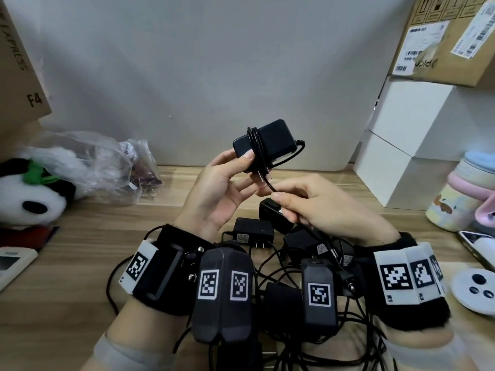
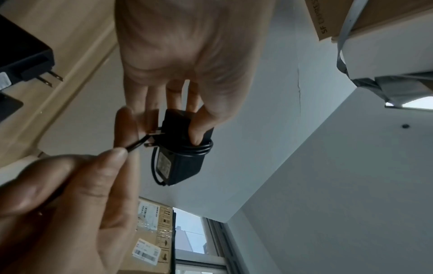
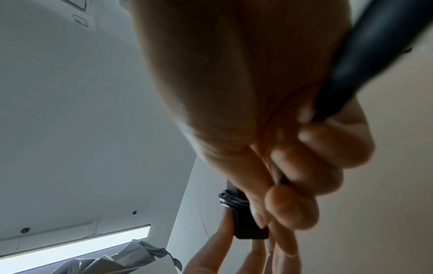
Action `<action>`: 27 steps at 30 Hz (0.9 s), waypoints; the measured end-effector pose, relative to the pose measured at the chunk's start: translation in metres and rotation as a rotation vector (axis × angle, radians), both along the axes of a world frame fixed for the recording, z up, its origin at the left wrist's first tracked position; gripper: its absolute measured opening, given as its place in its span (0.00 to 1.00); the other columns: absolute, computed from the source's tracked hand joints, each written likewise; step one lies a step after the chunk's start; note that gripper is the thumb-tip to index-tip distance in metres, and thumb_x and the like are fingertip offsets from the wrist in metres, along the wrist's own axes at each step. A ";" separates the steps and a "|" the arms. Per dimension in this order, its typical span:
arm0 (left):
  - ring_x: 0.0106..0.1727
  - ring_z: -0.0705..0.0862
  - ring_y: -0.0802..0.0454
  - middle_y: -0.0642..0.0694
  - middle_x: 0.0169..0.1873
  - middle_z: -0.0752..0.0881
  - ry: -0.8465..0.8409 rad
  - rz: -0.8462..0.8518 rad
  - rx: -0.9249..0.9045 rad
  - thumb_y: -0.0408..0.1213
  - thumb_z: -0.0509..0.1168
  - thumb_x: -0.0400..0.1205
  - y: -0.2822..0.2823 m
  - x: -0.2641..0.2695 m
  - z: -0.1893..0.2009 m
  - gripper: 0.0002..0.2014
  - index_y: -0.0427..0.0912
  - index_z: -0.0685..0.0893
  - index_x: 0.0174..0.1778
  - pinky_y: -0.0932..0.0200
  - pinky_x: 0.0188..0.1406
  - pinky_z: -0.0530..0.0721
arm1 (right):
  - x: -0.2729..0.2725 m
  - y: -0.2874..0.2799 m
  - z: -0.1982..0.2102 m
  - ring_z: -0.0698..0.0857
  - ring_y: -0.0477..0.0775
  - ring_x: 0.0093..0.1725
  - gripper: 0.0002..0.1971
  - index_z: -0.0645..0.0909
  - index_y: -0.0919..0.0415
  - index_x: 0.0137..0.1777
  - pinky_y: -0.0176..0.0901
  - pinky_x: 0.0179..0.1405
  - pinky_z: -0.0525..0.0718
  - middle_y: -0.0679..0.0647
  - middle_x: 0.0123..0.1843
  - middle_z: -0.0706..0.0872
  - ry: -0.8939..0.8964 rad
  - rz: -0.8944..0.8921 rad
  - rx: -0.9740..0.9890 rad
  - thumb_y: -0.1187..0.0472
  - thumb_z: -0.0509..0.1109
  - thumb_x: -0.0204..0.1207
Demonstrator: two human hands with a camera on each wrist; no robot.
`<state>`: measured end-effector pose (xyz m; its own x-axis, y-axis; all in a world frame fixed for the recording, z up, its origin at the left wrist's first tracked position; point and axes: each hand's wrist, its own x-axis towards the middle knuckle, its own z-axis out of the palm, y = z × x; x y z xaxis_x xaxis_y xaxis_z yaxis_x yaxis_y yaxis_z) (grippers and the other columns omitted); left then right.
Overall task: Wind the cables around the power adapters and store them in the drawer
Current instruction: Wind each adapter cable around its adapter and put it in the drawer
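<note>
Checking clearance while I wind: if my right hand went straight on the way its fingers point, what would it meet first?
Probably the left hand: the right hand, pinching the cable, points left at its palm, just below the power adapter. Depth is unclear.

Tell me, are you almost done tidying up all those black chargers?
Not nearly. The left hand holds one adapter with a few loops of cable already round it, and the right hand pinches the loose end to wind more. Several other adapters lie on the desk in a tangle, unwound. No drawer shows in these views, so nothing looks stored.
</note>
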<state>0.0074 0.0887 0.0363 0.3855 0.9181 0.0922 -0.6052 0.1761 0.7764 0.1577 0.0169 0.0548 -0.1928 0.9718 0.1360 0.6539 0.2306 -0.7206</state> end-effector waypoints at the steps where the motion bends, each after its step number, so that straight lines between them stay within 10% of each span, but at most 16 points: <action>1: 0.46 0.88 0.35 0.33 0.52 0.86 -0.014 0.040 -0.004 0.30 0.71 0.69 0.000 0.002 0.000 0.22 0.34 0.78 0.60 0.49 0.46 0.89 | 0.000 0.000 0.000 0.68 0.43 0.23 0.13 0.83 0.48 0.62 0.33 0.23 0.68 0.44 0.22 0.74 -0.004 0.007 -0.021 0.60 0.59 0.84; 7: 0.51 0.88 0.42 0.38 0.52 0.86 0.177 0.268 0.119 0.23 0.69 0.76 0.003 0.001 -0.001 0.12 0.39 0.79 0.52 0.51 0.47 0.89 | 0.004 -0.006 0.008 0.71 0.42 0.22 0.09 0.79 0.55 0.58 0.29 0.19 0.69 0.46 0.27 0.79 0.214 -0.032 0.011 0.64 0.60 0.83; 15: 0.36 0.89 0.44 0.35 0.46 0.86 0.189 0.183 0.083 0.24 0.67 0.78 0.001 0.006 -0.002 0.20 0.32 0.72 0.65 0.50 0.41 0.90 | 0.010 -0.008 0.017 0.87 0.47 0.31 0.07 0.82 0.61 0.45 0.30 0.23 0.79 0.53 0.35 0.90 0.721 -0.086 0.178 0.57 0.67 0.71; 27: 0.46 0.89 0.49 0.44 0.49 0.89 0.382 -0.015 0.288 0.23 0.67 0.77 -0.006 0.010 -0.005 0.15 0.43 0.84 0.57 0.52 0.47 0.88 | 0.013 -0.001 0.011 0.76 0.40 0.27 0.09 0.86 0.53 0.53 0.29 0.19 0.72 0.45 0.29 0.83 0.510 -0.302 0.334 0.63 0.64 0.81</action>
<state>0.0173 0.0831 0.0313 0.4544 0.8702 0.1907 -0.2656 -0.0720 0.9614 0.1711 0.0158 0.0656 0.2487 0.8627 0.4402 0.3220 0.3550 -0.8777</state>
